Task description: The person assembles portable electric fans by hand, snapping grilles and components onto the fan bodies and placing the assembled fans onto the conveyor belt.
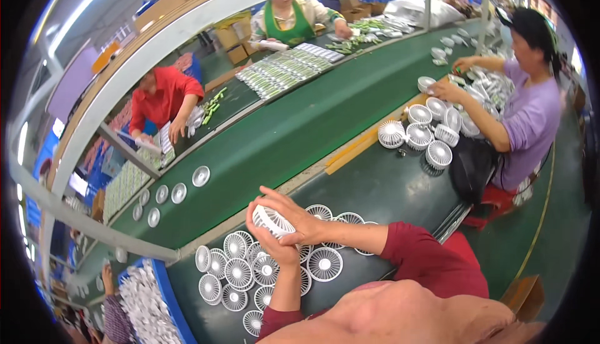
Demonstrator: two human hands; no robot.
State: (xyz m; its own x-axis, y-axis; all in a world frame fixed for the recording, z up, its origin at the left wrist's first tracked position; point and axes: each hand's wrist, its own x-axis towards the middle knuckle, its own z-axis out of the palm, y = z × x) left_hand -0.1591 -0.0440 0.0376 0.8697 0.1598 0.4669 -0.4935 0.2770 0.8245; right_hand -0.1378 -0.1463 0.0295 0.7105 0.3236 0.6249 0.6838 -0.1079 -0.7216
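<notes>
Currently left hand (279, 251) and right hand (302, 218) clasp a white fan head (272, 220) over the dark bench (369, 189); looks mid-work. Loose fan covers (239, 273) lying there seem left to do; can't tell whether discs (200, 176) on the green belt (269, 151) are done.

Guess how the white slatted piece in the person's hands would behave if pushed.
The slatted piece is probably light for its size, since it looks thin-ribbed and full of gaps. It is likely stiff, looking undistorted between the left hand and right hand. Stood on edge, its rounded outline might let it roll.
</notes>
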